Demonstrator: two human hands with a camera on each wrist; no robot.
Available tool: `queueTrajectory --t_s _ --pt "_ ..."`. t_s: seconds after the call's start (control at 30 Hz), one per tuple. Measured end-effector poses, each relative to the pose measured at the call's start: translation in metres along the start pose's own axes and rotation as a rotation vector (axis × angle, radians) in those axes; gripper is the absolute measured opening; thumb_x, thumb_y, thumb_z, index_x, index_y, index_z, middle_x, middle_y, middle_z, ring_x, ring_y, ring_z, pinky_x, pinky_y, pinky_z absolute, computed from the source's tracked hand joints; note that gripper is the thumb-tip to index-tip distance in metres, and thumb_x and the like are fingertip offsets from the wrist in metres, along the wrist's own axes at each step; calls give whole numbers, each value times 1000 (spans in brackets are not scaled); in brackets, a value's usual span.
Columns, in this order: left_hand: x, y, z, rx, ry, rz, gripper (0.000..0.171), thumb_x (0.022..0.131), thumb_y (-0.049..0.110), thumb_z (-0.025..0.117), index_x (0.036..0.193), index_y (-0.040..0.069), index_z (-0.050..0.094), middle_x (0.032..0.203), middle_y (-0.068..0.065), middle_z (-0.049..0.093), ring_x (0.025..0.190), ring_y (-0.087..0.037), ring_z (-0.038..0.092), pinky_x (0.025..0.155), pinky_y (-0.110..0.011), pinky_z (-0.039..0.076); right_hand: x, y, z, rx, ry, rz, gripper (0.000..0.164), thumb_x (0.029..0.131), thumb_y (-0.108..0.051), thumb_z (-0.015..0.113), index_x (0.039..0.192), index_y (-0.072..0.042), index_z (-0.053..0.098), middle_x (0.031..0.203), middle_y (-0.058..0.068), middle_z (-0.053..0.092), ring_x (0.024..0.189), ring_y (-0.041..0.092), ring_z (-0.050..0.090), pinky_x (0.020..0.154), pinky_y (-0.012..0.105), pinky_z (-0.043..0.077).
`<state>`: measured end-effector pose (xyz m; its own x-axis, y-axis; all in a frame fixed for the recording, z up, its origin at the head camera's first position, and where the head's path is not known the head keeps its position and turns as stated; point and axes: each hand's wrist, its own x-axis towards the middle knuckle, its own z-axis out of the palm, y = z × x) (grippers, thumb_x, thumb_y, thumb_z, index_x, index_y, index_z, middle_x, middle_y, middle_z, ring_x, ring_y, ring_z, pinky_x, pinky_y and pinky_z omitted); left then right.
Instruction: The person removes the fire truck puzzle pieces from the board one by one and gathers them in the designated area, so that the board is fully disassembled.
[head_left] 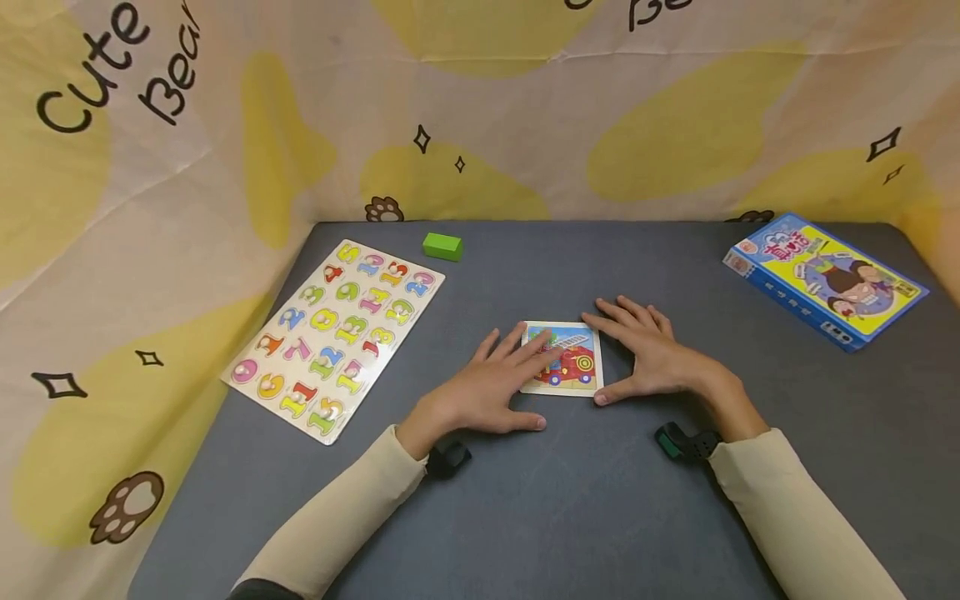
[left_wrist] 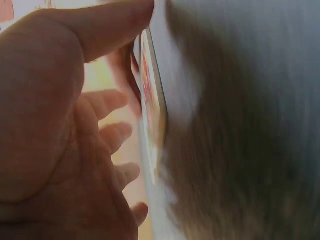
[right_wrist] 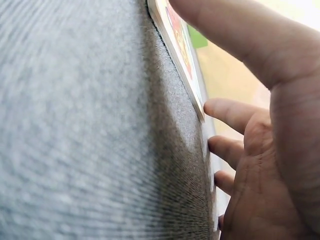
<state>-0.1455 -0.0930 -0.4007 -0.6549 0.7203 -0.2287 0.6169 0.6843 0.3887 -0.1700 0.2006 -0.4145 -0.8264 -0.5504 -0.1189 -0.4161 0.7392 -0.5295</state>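
A small square picture puzzle point(head_left: 581, 360) with a red fire truck on it lies flat on the grey table, its pale edge visible in both wrist views. My left hand point(head_left: 495, 387) reaches over its left part with spread fingers, hiding some of the picture; the thumb points along the table below the lower left corner. On the other side, my right hand point(head_left: 656, 350) arches with the index fingertip at the upper right corner and the thumb point(right_wrist: 220, 30) at the lower right one. Neither hand curls round the puzzle.
To the left lies a white number board point(head_left: 330, 342) with colourful knobbed digits. A green block point(head_left: 442, 247) sits at the back of the table point(head_left: 525, 517). A blue and yellow box point(head_left: 828, 279) stands at the back right, and a patterned cloth point(head_left: 487, 108) hangs behind.
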Motion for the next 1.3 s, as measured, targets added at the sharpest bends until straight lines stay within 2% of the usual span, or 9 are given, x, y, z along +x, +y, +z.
queueTrajectory --t_s 0.1,0.2,0.5,0.63,0.8,0.9,1.0,1.13,1.3 --pt "-3 12 1 30 -39 53 90 94 57 65 165 28 18 174 6 5 161 -26 -6 128 -55 -4 0 1 -1 6 3 -8 109 74 -57 85 161 -18 33 170 16 16 156 47 2 116 75 -3" --pt "-7 18 4 55 -68 69 88 94 57 64 164 25 21 173 7 9 161 -25 -4 128 -54 -3 1 1 -2 19 -3 -4 106 75 -56 85 160 -18 34 171 16 17 156 46 2 116 75 -3" --pt "-7 17 14 79 -61 92 92 93 59 64 165 24 19 173 6 9 161 -25 -6 129 -53 0 2 4 -5 41 -11 18 102 76 -55 85 159 -21 37 171 14 18 157 44 2 116 74 -2" --pt "-8 17 13 85 -62 94 92 93 59 63 165 24 18 173 6 10 161 -25 -6 129 -54 0 5 4 -5 71 44 -7 85 82 -47 82 154 -21 46 167 16 27 155 46 9 114 75 4" --pt "-12 18 12 110 -64 99 92 93 59 63 165 23 18 173 5 11 161 -28 0 128 -55 2 22 2 -8 144 87 -50 52 87 -31 80 135 -20 63 161 19 38 152 46 18 111 75 9" --pt "-14 18 13 112 -59 109 92 94 60 63 165 23 18 173 4 11 161 -28 3 128 -55 4 38 -2 -11 179 60 -66 37 88 -25 80 122 -21 67 160 18 40 151 45 19 111 74 9" --pt "-15 16 15 112 -57 117 93 94 61 62 165 23 17 174 4 9 161 -28 -1 128 -54 5 55 -9 -13 189 14 -88 29 88 -22 80 114 -21 68 161 18 39 151 43 20 111 73 10" --pt "-16 15 17 113 -65 129 96 93 62 62 165 23 13 174 4 5 161 -27 -7 128 -54 4 73 -20 -13 161 -54 -120 24 88 -22 79 110 -22 69 162 18 35 151 42 18 111 70 11" --pt "-15 15 19 108 -80 141 98 92 65 62 166 25 11 174 5 1 161 -27 -9 128 -54 1 85 -31 -14 110 -130 -124 22 89 -21 78 109 -24 68 166 18 27 154 44 7 113 70 7"
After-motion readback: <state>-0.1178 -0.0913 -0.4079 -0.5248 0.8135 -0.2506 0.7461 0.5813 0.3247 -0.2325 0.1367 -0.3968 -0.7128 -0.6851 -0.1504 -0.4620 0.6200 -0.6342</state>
